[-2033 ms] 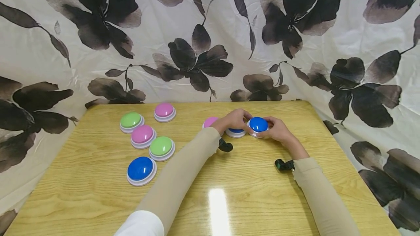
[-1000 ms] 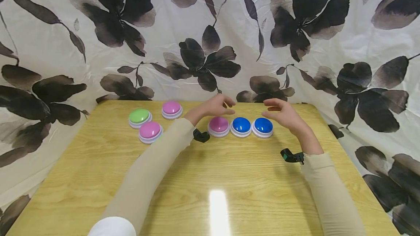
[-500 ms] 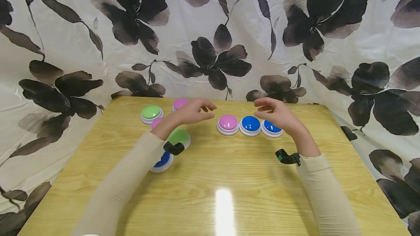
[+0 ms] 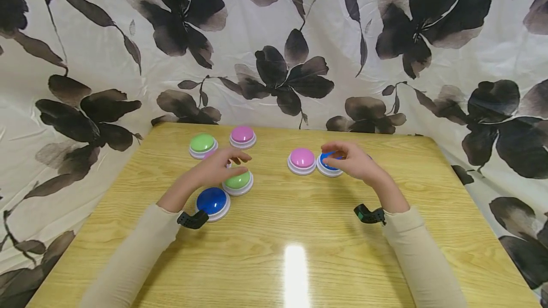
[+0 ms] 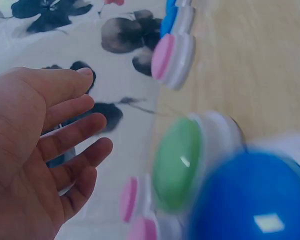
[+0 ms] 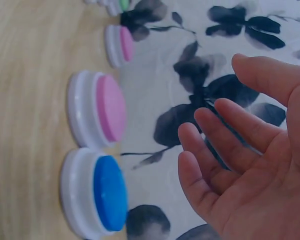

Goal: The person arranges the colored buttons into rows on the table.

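Just beyond and right of the blue button (image 4: 211, 200) nearest you, the round green button (image 4: 238, 181) lies much closer to your empty, loosely spread left grip (image 4: 214, 168) than to your right grip (image 4: 353, 161), likewise empty and relaxed.

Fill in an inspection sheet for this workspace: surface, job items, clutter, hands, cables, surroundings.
Surface: wood-grain table, with a bright glare streak toward the front.
Job items, left: back green button, back pink button, half-hidden pink button, front green button, front blue button.
Job items, right: a row of inner pink button, middle blue button and outer blue button, the last almost hidden in the head view.
Clutter: nothing seen.
Left hand: fingers relaxed, holding nothing, near the front green button.
Right hand: fingers relaxed, holding nothing, overlapping the middle blue button in the head view.
Wrists: black devices on both.
Cables: nothing seen.
Surroundings: floral cloth behind and beside the table.
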### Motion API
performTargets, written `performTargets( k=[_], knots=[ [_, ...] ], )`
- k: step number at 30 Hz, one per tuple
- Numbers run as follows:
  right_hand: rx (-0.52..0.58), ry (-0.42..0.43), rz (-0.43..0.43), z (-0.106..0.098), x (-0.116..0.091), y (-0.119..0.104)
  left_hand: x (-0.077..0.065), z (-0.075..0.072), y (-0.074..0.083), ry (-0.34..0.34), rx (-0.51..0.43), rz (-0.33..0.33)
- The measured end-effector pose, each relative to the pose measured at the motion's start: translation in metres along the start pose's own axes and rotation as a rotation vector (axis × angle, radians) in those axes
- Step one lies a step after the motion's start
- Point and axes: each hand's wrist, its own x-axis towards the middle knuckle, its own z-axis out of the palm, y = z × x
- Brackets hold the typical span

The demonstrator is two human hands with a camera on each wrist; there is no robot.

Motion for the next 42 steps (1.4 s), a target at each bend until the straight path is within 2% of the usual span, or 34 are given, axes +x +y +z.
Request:
performTargets(
  k=[5,10,15,20,23,26,31,36,42],
  knots=[
    [0.003,-0.028,0.027,0.004,-0.006,0.010,-0.037,0.001,-0.014,0.004,0.004,-0.033],
    [-0.032,-0.010,0.040,0.002,-0.012,0.019,-0.066,0.004,-0.029,0.060,-0.020,-0.089],
    [-0.054,-0.004,0.052,-0.002,-0.017,0.026,-0.087,0.009,-0.042,0.091,-0.048,-0.130],
    [-0.062,0.004,0.068,-0.004,-0.024,0.037,-0.107,0.015,-0.053,0.050,-0.059,-0.197],
    [-0.062,0.006,0.074,-0.007,-0.030,0.042,-0.117,0.017,-0.057,0.036,-0.071,-0.208],
    [-0.061,0.006,0.084,-0.008,-0.034,0.046,-0.121,0.018,-0.061,0.037,-0.092,-0.213],
    [-0.039,-0.011,0.103,-0.006,-0.039,0.051,-0.119,0.021,-0.062,0.058,-0.061,-0.231],
    [-0.030,-0.036,0.108,0.000,-0.037,0.055,-0.113,0.026,-0.056,0.070,-0.061,-0.237],
    [-0.022,-0.055,0.097,0.010,-0.032,0.054,-0.102,0.036,-0.045,0.057,-0.082,-0.201]
  ],
)
